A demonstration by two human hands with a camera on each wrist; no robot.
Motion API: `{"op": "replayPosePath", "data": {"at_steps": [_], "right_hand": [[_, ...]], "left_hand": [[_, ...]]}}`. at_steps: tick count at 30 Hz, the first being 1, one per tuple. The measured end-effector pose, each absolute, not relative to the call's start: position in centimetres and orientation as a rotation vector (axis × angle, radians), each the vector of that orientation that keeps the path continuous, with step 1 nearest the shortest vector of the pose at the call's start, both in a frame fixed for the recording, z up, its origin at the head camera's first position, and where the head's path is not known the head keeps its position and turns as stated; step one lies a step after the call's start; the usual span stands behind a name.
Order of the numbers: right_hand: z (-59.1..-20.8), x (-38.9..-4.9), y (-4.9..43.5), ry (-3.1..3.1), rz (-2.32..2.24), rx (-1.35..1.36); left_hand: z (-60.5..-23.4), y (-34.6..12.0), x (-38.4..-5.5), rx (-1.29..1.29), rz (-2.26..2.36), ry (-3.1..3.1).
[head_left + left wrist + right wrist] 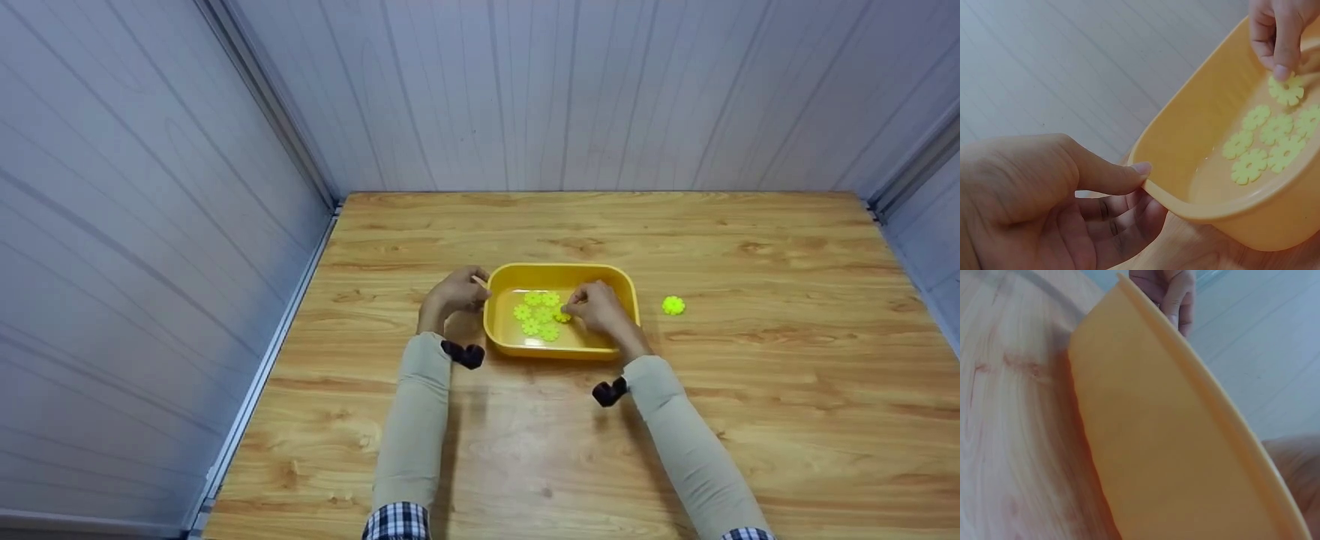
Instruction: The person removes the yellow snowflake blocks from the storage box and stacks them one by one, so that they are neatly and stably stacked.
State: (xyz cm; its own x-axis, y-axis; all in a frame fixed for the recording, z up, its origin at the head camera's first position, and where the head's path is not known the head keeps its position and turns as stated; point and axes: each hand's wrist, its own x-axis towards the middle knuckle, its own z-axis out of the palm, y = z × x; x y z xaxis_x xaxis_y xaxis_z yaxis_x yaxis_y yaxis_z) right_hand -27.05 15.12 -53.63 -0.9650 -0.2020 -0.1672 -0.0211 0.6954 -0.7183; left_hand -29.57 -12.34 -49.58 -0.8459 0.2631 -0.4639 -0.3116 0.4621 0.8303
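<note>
A yellow plastic tub (551,351) stands on the wooden table. At its left end my left hand (455,291) pinches the rim, thumb on top and fingers beneath, as the left wrist view shows. Inside the tub, my right hand (600,306) pinches a bright yellow flower-shaped notched disc (1287,91) between thumb and fingertips. Several similar discs (1249,166) lie on the tub floor just left of that hand. In the right wrist view the tub's outer wall (1151,410) hides most of the right hand and all the discs.
One more yellow-green notched disc (673,305) lies on the table (787,390), right of the tub. Pale panel walls (525,97) border the table at the back and both sides. Small black wrist cameras (466,356) hang by each sleeve.
</note>
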Motion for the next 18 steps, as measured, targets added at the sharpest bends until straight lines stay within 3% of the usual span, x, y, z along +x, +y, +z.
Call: {"op": "replayPosePath", "data": {"at_steps": [18], "right_hand": [[-51.9, -26.8, 16.1, 2.647, -1.258, -0.156]], "left_hand": [[-49.6, -12.3, -29.6, -0.006, 1.400, 2.160]]}}
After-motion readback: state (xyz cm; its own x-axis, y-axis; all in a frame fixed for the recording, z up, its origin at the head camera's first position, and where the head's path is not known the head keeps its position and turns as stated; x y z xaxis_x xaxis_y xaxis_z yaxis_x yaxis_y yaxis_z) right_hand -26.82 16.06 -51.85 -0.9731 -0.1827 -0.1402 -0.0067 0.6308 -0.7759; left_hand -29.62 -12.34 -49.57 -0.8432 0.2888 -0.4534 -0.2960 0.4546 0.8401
